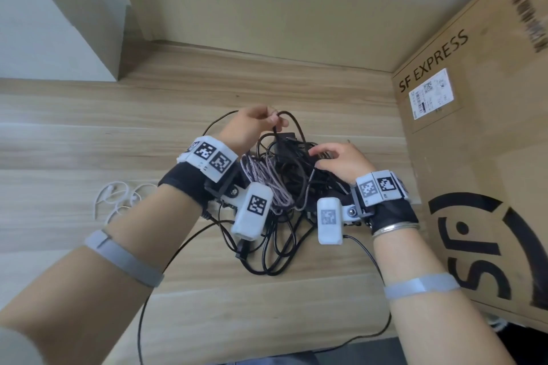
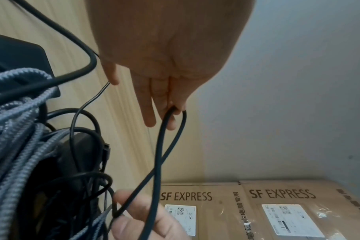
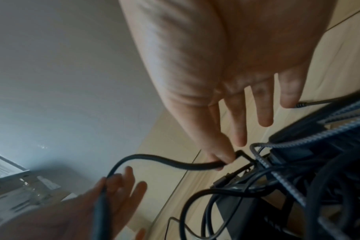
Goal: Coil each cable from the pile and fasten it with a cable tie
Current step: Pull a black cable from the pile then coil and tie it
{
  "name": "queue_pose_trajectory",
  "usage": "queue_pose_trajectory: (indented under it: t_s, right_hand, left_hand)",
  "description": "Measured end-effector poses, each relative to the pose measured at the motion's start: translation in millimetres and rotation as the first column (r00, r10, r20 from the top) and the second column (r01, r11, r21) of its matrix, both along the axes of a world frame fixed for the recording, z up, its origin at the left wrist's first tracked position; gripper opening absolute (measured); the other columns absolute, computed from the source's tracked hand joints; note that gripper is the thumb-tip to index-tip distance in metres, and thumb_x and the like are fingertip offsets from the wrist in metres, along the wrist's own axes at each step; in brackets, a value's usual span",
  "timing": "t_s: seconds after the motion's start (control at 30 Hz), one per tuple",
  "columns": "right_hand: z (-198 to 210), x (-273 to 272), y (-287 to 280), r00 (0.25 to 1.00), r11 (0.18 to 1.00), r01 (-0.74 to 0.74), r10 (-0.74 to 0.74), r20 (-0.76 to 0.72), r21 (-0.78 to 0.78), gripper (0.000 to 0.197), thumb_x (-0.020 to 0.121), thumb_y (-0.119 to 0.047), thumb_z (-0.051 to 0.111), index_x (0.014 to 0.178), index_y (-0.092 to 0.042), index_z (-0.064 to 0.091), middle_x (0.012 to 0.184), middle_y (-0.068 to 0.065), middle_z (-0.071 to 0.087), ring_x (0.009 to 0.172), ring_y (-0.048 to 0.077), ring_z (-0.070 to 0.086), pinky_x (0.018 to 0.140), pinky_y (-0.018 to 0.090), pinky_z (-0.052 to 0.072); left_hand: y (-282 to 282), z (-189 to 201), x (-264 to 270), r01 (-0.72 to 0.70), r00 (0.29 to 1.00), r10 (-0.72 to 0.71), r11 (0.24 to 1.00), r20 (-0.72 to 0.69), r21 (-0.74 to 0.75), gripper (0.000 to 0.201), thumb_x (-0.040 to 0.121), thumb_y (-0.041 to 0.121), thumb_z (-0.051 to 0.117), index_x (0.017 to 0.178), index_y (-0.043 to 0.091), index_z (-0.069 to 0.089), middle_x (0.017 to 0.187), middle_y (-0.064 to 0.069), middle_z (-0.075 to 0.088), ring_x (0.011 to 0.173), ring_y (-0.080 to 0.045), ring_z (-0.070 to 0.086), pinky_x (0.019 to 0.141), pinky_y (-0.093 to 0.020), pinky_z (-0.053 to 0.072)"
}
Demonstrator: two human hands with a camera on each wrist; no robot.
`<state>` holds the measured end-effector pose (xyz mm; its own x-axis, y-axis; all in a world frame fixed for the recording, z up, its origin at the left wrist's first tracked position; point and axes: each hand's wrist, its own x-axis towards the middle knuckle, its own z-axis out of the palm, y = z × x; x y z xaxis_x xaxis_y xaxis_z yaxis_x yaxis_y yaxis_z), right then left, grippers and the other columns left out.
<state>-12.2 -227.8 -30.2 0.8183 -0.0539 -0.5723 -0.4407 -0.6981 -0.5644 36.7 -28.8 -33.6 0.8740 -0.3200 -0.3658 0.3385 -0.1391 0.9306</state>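
A cardboard box [image 1: 474, 133] marked SF EXPRESS stands on the wooden table [image 1: 89, 133].

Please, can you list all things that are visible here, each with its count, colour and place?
black cable: one, black, a loop lifted above the pile between both hands
cable pile: one tangle, mostly black, middle of the table
braided cable: one, grey, in the left part of the pile
black adapter: at least one, black, inside the pile
white cable: one, white, on the table left of the pile
table: one, light wood
cardboard box: one, brown, printed SF EXPRESS, right of the pile
left hand: pinches the black cable, raised over the pile
right hand: pinches the same cable low at the pile
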Motion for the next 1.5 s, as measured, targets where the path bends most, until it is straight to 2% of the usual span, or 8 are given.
queue_pose_trajectory:
  t_s: [0.23, 0.43, 0.6, 0.83, 1.0, 1.13, 1.33, 1.5]
  right_hand:
    - [1.6, 3.2, 8.5, 0.996, 0.995, 0.028, -0.02, 0.086, -0.092, 0.013, 0.087, -0.014, 0.063, 0.097, -0.022, 0.064, 0.127, -0.001, 0.057, 0.105, 0.018, 0.057, 0.084, 0.023, 0.037]
    - [24.0, 10.4, 13.8, 0.864, 0.963, 0.23, -0.269, 0.425, 0.142, 0.028, 0.091, -0.007, 0.054, 0.071, -0.022, 0.041, 0.118, -0.006, 0.06, 0.103, 0.011, 0.054, 0.092, 0.028, 0.044]
    - [40.5, 14.2, 25.8, 0.802, 0.866, 0.091, -0.357, 0.48, 0.491, 0.031, 0.087, 0.009, 0.051, 0.073, -0.017, 0.044, 0.109, -0.002, 0.06, 0.102, 0.006, 0.062, 0.089, 0.018, 0.048]
    - [33.8, 3.1, 39.5, 0.894, 0.622, 0.085, -0.393, 0.216, 0.778, 0.034, 0.081, 0.004, 0.025, 0.08, -0.004, 0.058, 0.098, 0.01, 0.066, 0.097, 0.02, 0.066, 0.084, 0.024, 0.052]
    - [26.0, -4.6, 39.3, 0.913, 0.559, 0.044, -0.358, 0.194, 0.828, 0.03, 0.092, 0.012, 0.031, 0.081, -0.005, 0.053, 0.079, 0.002, 0.07, 0.087, 0.017, 0.067, 0.086, 0.026, 0.052]
    - [21.4, -6.2, 45.5, 0.931, 0.653, -0.116, -0.19, 0.31, 0.748, 0.035, 0.087, 0.019, 0.039, 0.071, -0.008, 0.053, 0.066, -0.004, 0.067, 0.081, 0.011, 0.067, 0.085, 0.026, 0.052]
    - [10.4, -7.2, 61.4, 0.943, 0.817, -0.284, 0.145, 0.298, 0.501, 0.043, 0.082, 0.021, 0.043, 0.062, -0.014, 0.057, 0.061, -0.008, 0.065, 0.072, 0.006, 0.064, 0.079, 0.017, 0.05]
    - [4.0, -10.1, 78.2, 0.933, 0.803, -0.342, 0.23, 0.275, 0.488, 0.041, 0.084, 0.022, 0.041, 0.062, -0.012, 0.052, 0.068, -0.001, 0.063, 0.067, -0.002, 0.063, 0.079, 0.012, 0.048]
  left_hand:
    - [11.1, 12.6, -4.1, -0.157, 0.983, 0.111, 0.927, -0.149, -0.341, 0.026, 0.099, 0.005, 0.031, 0.077, 0.012, 0.042, 0.081, -0.003, 0.062, 0.062, -0.015, 0.065, 0.07, -0.026, 0.055]
    - [13.5, 6.9, -8.9, -0.145, 0.978, 0.118, 0.978, -0.173, -0.153, 0.021, 0.098, 0.008, 0.032, 0.08, 0.017, 0.038, 0.064, 0.0, 0.042, 0.037, -0.007, 0.038, 0.044, -0.023, 0.035]
    - [8.6, 0.5, -13.5, 0.032, 0.992, -0.027, 0.998, -0.12, 0.048, 0.018, 0.094, 0.004, 0.037, 0.087, 0.016, 0.047, 0.064, -0.002, 0.043, 0.05, -0.013, 0.041, 0.052, -0.026, 0.039]
    - [13.7, -5.9, -19.5, 0.033, 0.987, -0.083, 0.944, 0.14, 0.328, 0.018, 0.095, 0.007, 0.043, 0.083, 0.016, 0.054, 0.061, 0.002, 0.039, 0.04, -0.005, 0.032, 0.04, -0.014, 0.026]
    - [17.4, -15.3, -21.2, -0.094, 0.993, 0.107, 0.965, -0.04, 0.245, 0.005, 0.097, 0.018, 0.043, 0.099, 0.016, 0.039, 0.064, -0.003, 0.05, 0.05, -0.017, 0.044, 0.054, -0.03, 0.044]
    - [18.2, -19.1, -20.0, -0.16, 0.961, 0.194, 0.971, -0.198, 0.178, 0.033, 0.098, 0.033, 0.04, 0.102, 0.001, 0.048, 0.064, -0.005, 0.06, 0.058, -0.02, 0.057, 0.061, -0.03, 0.049]
    - [12.9, -5.7, -22.8, -0.287, 0.876, 0.162, 0.932, -0.455, -0.221, 0.034, 0.098, 0.038, 0.029, 0.077, 0.015, 0.042, 0.075, -0.013, 0.062, 0.063, -0.024, 0.059, 0.066, -0.032, 0.049]
    - [12.2, -8.3, -26.7, -0.171, 0.961, 0.107, 0.954, -0.254, -0.247, 0.011, 0.089, 0.02, 0.057, 0.094, 0.012, 0.051, 0.079, -0.006, 0.063, 0.071, -0.015, 0.063, 0.068, -0.026, 0.053]
